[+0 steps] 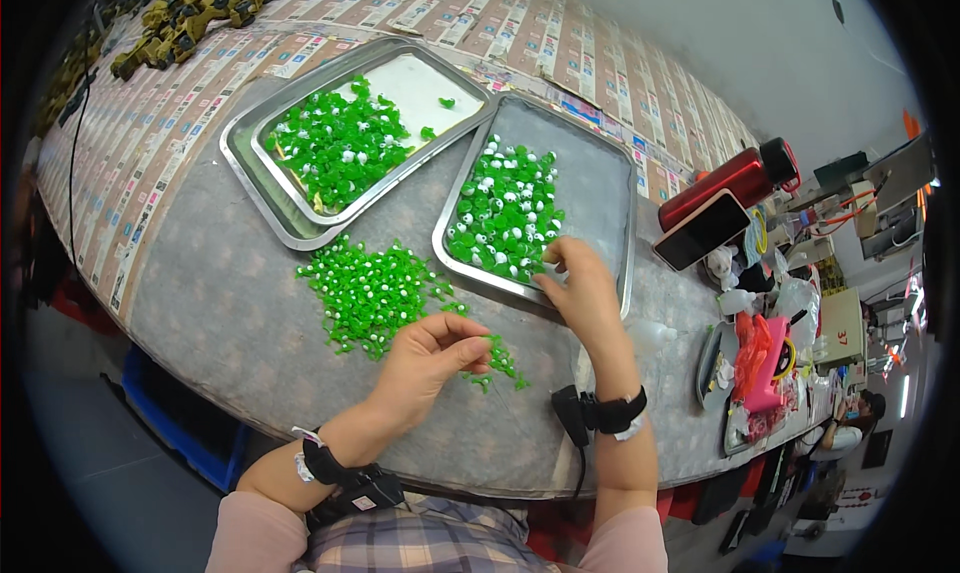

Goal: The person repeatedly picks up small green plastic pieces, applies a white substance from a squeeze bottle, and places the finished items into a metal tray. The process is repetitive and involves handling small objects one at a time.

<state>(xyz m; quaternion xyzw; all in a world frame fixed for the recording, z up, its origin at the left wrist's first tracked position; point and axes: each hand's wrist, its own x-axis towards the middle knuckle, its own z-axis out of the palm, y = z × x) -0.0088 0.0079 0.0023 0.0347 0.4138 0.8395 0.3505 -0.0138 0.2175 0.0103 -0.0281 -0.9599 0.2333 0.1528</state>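
My left hand (432,358) is closed in a pinch just above the table, and a bit of green shows at its fingertips. Under and beside it lies a loose pile of small green plastic pieces with white dots (365,295), trailing off to the right. My right hand (583,291) hovers at the near rim of a metal tray (590,153), thumb and fingertips apart with nothing visible between them. Heaped in that tray are green pieces with white eyeball-like balls (505,208). A second pair of stacked trays (430,73) at the left holds more green and white pieces (345,138).
A red bottle (715,188) lies at the right, with a phone (702,231) leaning against it. Further right are plastic bags and a pink tool-like object (768,365). Yellow toy vehicles (190,18) pile up far left. A blue crate (185,413) stands below the table edge.
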